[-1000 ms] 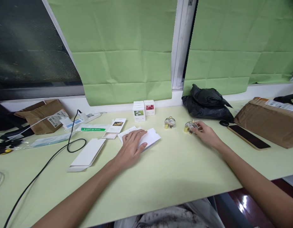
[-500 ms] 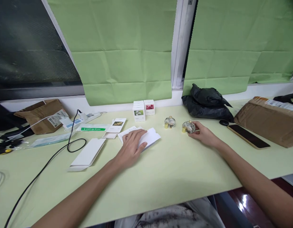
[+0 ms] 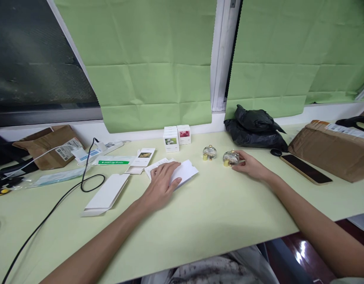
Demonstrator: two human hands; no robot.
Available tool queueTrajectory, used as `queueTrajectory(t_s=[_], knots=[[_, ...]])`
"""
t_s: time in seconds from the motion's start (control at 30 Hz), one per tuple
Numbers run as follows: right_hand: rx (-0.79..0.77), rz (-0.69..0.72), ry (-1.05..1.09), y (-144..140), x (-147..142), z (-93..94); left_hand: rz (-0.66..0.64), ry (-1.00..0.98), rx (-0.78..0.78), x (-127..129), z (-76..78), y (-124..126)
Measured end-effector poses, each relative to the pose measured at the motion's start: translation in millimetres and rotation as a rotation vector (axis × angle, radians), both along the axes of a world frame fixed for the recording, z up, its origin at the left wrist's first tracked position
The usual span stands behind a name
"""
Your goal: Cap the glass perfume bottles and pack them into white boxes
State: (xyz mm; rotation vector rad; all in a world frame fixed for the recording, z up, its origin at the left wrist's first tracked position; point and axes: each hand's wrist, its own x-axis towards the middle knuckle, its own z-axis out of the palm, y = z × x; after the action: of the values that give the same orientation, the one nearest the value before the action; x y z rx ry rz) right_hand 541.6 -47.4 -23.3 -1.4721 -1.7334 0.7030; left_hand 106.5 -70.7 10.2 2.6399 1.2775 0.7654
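My left hand (image 3: pixel 162 182) lies flat, fingers spread, on a flattened white carton (image 3: pixel 185 172) and a printed leaflet (image 3: pixel 155 164) near the middle of the pale green table (image 3: pixel 199 221). My right hand (image 3: pixel 250 166) reaches out to the right and its fingers hold a small round glass bottle with a gold cap (image 3: pixel 230 158), which rests on the table. A second, matching glass bottle (image 3: pixel 209 152) stands just left of it, untouched. Behind them stand small white boxes, one with a green picture (image 3: pixel 171 142) and one with a red picture (image 3: pixel 184 134).
A black bag (image 3: pixel 254 127) lies at the back right beside a brown parcel (image 3: pixel 329 148), a phone (image 3: pixel 306 169) and a small dark cap (image 3: pixel 275 152). To the left lie a long flat white carton (image 3: pixel 106 192), a black cable (image 3: pixel 52 211), a green-labelled packet (image 3: pixel 112 161) and another brown parcel (image 3: pixel 50 146).
My right hand has slid the glass bottle leftward, closer to the second bottle. My left hand has stayed on the flat carton. The view has shifted slightly.
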Motion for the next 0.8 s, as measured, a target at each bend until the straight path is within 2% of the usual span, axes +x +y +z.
queueTrajectory(t_s=[0.13, 0.27, 0.33, 0.43, 0.5, 0.57, 0.6, 0.67, 0.73, 0.8], knots=[[0.001, -0.052, -0.029, -2, -11, -2.0, 0.007, 0.039, 0.009, 2, -2.7, 1], [0.057, -0.130, -0.047, 2, -21, -7.9, 0.026, 0.068, 0.012, 4, -3.9, 0], [0.110, -0.186, -0.060, 0, -22, -4.7, 0.033, 0.078, 0.013, 5, -2.4, -1], [0.304, -0.360, -0.116, -12, -25, 12.9, 0.012, 0.100, 0.015, 5, 1.5, -5], [0.523, -0.448, -0.148, -27, -35, 28.8, -0.018, 0.112, 0.011, 5, 3.9, -8], [0.582, -0.372, -0.190, -42, -54, 42.0, -0.044, 0.112, 0.008, 7, 5.6, -13], [0.522, -0.239, -0.225, -48, -66, 46.4, -0.053, 0.107, 0.004, 8, 6.4, -15], [0.294, 0.025, -0.324, -56, -92, 50.5, -0.071, 0.090, -0.016, 10, 8.1, -21], [0.090, 0.164, -0.359, -58, -115, 49.7, -0.091, 0.077, -0.058, 12, 10.1, -25], [-0.018, 0.225, -0.331, -54, -131, 46.7, -0.105, 0.066, -0.102, 14, 12.2, -29]])
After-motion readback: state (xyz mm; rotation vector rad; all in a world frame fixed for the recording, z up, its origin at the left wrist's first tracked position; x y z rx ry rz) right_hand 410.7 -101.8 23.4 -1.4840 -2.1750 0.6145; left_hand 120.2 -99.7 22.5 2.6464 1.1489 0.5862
